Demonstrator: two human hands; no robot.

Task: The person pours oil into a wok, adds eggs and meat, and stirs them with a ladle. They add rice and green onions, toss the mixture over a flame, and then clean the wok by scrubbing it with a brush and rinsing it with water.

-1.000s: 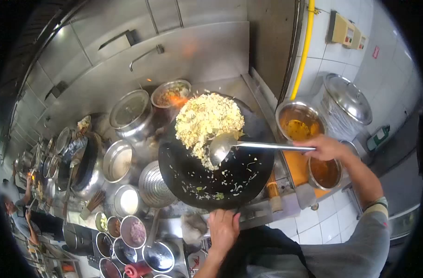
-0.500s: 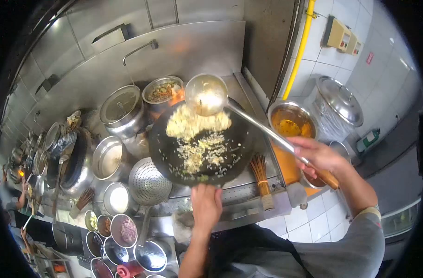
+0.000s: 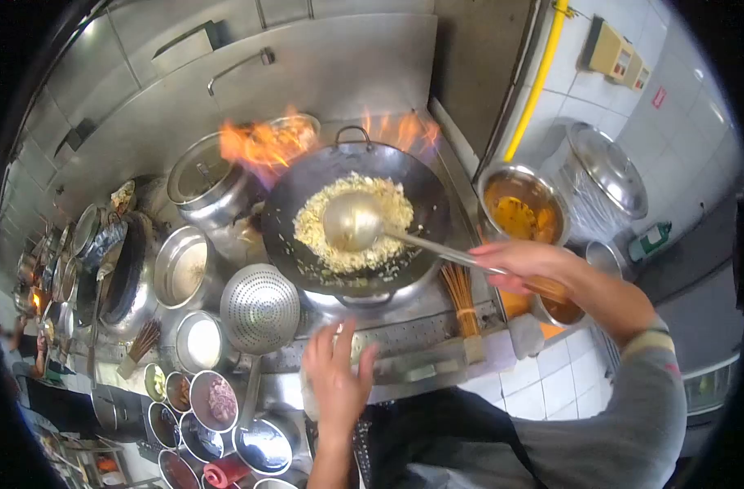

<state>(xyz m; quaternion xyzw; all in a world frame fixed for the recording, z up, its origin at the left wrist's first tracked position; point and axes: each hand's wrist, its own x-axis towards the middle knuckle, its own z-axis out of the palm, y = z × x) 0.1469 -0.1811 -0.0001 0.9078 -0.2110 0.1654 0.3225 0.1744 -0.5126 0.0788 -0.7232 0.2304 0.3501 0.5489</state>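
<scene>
Wok (image 3: 425, 187): fried rice (image 3: 394, 204) spread within, flames (image 3: 262, 147) beyond its far rim. Ladle (image 3: 357, 222): bowl over the rice, my right hand (image 3: 523, 262) clamped round the shaft; best kept low, turning grains evenly. My left hand (image 3: 337, 371): fingers apart, wok's near side, untouching.

Stainless steel range (image 3: 409, 330) is pretty packed tbh. Big round black metal wok (image 3: 356, 159) on it, perforated round silver strainer (image 3: 259, 310) just left of the wok, lidded silver steel pot (image 3: 217, 210) back-left of it, open round steel pot (image 3: 222, 277) farther left, tan bundled-stick brush (image 3: 462, 303) front-right.
</scene>
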